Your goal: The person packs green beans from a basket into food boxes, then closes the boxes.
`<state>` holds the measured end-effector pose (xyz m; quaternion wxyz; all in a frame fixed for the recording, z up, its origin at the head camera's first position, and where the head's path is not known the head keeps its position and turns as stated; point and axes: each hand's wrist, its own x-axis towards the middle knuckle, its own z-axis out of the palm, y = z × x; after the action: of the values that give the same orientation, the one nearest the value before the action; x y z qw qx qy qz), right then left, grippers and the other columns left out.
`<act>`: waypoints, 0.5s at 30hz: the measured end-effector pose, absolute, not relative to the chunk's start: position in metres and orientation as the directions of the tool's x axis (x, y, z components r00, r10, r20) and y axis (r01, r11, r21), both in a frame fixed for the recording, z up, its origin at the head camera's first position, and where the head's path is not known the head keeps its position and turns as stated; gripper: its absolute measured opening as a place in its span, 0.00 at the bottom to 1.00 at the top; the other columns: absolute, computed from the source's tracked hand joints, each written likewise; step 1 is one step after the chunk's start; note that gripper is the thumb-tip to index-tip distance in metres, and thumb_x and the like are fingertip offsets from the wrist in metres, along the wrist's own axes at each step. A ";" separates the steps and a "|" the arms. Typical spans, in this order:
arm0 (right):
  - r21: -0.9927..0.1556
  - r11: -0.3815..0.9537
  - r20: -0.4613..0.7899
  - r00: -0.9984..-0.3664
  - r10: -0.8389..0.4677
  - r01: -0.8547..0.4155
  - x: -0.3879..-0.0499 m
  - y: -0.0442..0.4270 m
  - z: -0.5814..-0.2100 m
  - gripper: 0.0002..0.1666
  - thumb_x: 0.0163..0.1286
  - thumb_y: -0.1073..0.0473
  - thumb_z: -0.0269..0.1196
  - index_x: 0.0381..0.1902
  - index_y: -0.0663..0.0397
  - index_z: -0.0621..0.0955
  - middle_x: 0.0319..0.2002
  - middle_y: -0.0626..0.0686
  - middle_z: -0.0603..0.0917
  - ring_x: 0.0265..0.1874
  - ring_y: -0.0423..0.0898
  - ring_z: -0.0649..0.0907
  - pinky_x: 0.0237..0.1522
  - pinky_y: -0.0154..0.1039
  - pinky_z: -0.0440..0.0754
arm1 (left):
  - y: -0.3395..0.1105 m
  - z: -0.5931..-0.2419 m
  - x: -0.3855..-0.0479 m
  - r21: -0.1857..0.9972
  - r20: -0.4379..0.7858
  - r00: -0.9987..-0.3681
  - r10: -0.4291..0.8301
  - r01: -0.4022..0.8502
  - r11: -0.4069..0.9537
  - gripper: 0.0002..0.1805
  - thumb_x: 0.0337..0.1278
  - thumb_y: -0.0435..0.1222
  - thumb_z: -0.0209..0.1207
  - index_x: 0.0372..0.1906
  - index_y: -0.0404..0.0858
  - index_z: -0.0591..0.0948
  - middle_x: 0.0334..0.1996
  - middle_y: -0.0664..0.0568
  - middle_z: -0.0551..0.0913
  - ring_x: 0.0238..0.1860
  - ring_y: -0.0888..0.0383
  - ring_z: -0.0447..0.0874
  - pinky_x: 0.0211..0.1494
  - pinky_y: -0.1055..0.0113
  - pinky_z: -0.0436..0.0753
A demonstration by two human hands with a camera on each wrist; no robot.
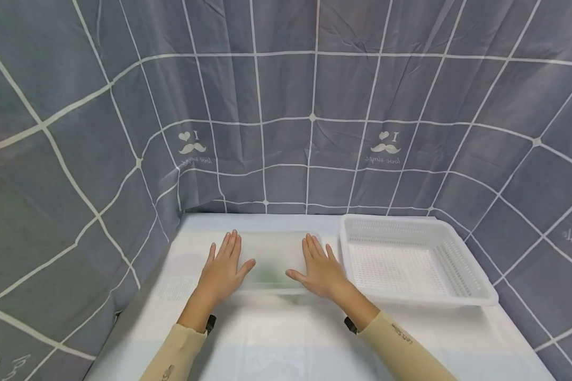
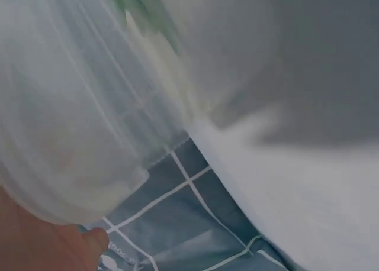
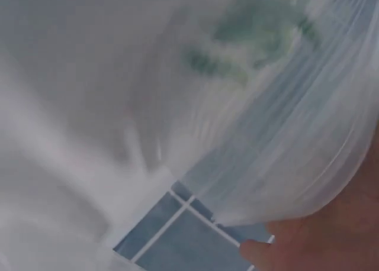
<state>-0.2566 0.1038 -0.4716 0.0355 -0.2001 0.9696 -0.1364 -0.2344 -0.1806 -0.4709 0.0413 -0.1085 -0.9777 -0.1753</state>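
Note:
A translucent plastic container with a frosted lid [image 1: 273,251] sits at the middle of the table. Something green [image 3: 260,28] shows blurred through its clear wall [image 2: 118,99]; its kind cannot be made out. My left hand [image 1: 223,269] lies with straight, spread fingers on the left end of the lid. On the right end rests my right hand [image 1: 323,269], its fingers also straight and the thumb pointing inward. Both palms face down, and neither hand grips anything.
To the right of the container stands a white perforated plastic basket [image 1: 421,297], close to my right hand. A pale cloth covers the table [image 1: 276,344]. Grey checked fabric [image 1: 286,143] hangs behind the table and along both sides.

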 end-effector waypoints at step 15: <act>-0.258 0.879 0.135 -0.916 -0.378 -0.401 -0.223 0.099 -0.498 0.60 0.75 0.26 0.57 0.84 0.64 0.57 0.86 0.60 0.54 0.87 0.56 0.54 0.85 0.65 0.51 | -0.174 -0.500 -0.208 0.295 0.223 -0.960 0.168 0.231 0.927 0.47 0.78 0.57 0.55 0.82 0.26 0.58 0.85 0.37 0.54 0.87 0.39 0.50 0.86 0.33 0.47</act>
<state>-0.2229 0.0986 -0.4979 -0.0402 -0.2012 0.9685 -0.1413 -0.2083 -0.1741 -0.5000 0.0971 -0.1022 -0.9768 -0.1611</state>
